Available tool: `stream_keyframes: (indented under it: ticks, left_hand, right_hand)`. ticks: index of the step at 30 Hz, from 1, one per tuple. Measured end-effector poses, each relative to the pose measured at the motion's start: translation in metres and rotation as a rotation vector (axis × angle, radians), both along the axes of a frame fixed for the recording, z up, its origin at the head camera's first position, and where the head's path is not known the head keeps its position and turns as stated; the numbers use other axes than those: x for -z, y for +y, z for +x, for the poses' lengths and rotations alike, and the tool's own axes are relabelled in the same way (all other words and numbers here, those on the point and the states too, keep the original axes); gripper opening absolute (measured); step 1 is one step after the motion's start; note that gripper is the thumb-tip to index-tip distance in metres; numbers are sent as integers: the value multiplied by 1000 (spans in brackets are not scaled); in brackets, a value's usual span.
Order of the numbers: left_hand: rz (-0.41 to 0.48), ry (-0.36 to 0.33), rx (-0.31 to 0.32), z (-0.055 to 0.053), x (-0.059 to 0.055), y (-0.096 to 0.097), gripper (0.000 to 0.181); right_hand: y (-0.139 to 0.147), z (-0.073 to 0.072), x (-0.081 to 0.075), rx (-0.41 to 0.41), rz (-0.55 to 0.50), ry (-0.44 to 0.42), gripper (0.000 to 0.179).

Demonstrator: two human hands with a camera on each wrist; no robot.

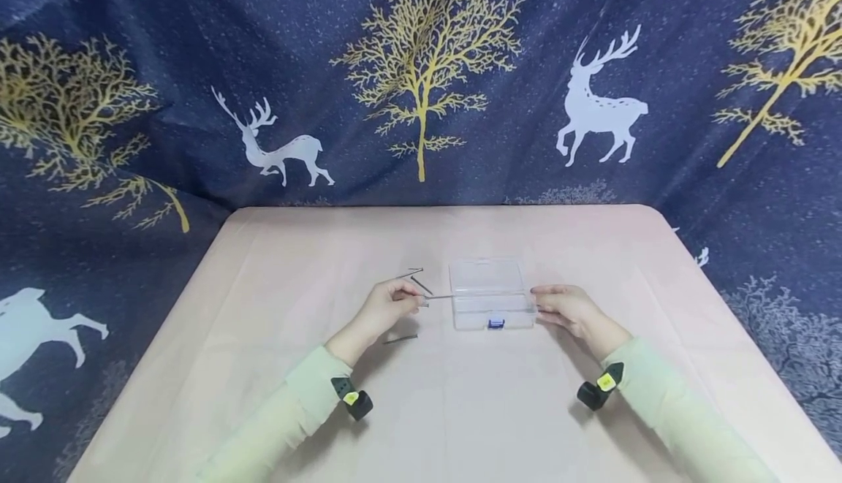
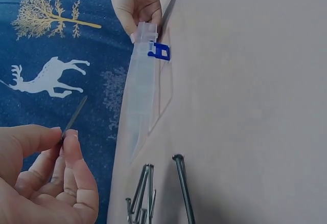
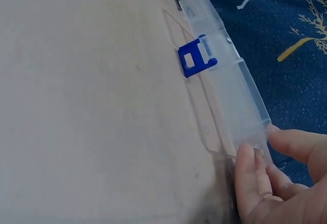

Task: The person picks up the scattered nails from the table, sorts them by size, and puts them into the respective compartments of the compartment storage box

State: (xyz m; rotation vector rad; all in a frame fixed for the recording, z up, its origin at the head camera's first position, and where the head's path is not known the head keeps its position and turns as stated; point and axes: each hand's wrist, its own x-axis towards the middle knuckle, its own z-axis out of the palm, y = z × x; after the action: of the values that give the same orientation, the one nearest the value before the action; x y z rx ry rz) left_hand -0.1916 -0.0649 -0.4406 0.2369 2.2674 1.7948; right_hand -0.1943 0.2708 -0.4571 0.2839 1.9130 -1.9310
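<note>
Head view: A left hand (image 1: 392, 304) pinches a nail (image 2: 75, 115) beside a clear plastic box (image 1: 473, 319) whose right end a right hand (image 1: 569, 307) grips between thumb and fingers.

The box sits on a pale-covered table (image 1: 447, 410), lid (image 1: 487, 276) already open, blue latch (image 1: 496, 324) facing the person. The work appears only partly done: the held nail points toward the box's left edge, and several loose nails (image 2: 184, 189) lie untouched on the table to the left. Whether any rest inside is hard to tell.
</note>
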Motion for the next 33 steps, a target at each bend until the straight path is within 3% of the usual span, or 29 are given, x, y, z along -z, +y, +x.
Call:
stream_keyframes:
  ticks: [7, 15, 24, 33]
  left_hand:
    - [31, -46, -10, -8, 1, 15, 15]
    - [3, -34, 17, -19, 4, 29, 15]
    - [-60, -46, 13, -29, 13, 44, 14]
    - [-164, -6, 48, -40, 12, 58, 12]
  right_hand:
    - [3, -4, -4, -70, 6, -35, 54]
    - [5, -9, -3, -124, 16, -10, 53]
    - [-3, -10, -2, -97, 18, 5, 52]
    - [-5, -14, -1, -77, 54, 12, 51]
